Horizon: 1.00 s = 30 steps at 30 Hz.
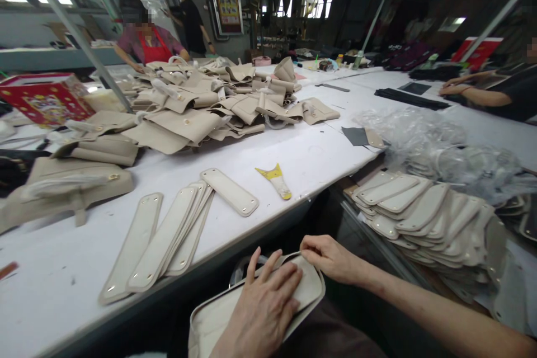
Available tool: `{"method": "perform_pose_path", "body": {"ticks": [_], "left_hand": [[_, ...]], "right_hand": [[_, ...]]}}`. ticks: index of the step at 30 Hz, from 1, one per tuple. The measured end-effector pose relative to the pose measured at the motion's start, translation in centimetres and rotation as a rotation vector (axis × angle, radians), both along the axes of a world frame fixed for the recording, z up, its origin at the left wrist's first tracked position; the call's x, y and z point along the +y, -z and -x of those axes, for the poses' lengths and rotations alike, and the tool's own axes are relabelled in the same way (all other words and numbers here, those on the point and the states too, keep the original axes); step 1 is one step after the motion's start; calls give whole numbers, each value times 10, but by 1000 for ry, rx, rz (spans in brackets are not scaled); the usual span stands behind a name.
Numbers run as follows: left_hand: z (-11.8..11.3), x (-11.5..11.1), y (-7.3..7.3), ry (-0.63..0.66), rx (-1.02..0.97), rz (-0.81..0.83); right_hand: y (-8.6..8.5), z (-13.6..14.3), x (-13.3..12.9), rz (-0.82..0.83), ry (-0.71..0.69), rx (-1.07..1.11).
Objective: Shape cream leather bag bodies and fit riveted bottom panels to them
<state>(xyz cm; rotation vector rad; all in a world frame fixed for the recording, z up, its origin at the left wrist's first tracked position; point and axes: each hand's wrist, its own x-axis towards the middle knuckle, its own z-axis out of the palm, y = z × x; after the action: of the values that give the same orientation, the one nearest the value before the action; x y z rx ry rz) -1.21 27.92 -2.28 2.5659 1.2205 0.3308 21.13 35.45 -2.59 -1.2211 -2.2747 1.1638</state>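
Note:
A beige handbag [210,316] lies on my lap below the table edge, its pale flat face turned up. Across that face my left hand [268,302] lies flat with its fingers spread. At the far right corner my right hand [329,257] pinches the bag's rim between thumb and fingers. Part of a plastic-wrapped handle [239,271] shows behind my left fingers. Much of the bag is hidden by my left hand and the frame's bottom edge. Nearest on the table are several long beige panels with metal studs [168,235], one separate panel [230,191] and a yellow-and-white forked piece [274,180].
A heap of beige bags [201,106] covers the table's far left, near a red box [46,98]. To my right are stacked studded panels [423,218] and clear plastic [419,134]. A person in a red apron [153,45] stands behind the heap; another's hands [457,86] are at right.

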Motion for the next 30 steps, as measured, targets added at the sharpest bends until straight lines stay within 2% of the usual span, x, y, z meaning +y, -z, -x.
{"method": "perform_pose_path", "body": {"ticks": [2,3,7,10,16,21,25,30], "left_hand": [[0,-1,0,-6,20,27],[0,-1,0,-15,29,39],[-1,-2,0,-56,48,76],[-3,-3,0,-63,58,78],[-8,-1,-1,-47,92,16],[-11,19,-15,100,133,75],[-15,36,-23,178,165,99],[-21,41,-23,208,174,50]], "right_hand": [[-2,2,6,115,4,3],[-2,4,10,105,-15,-11],[4,16,24,-113,-219,-12],[13,28,30,-112,-293,32],[29,42,27,11,37,66],[21,14,15,198,108,118],[16,-8,-15,314,232,97],[21,-9,-54,231,345,-18]]}}
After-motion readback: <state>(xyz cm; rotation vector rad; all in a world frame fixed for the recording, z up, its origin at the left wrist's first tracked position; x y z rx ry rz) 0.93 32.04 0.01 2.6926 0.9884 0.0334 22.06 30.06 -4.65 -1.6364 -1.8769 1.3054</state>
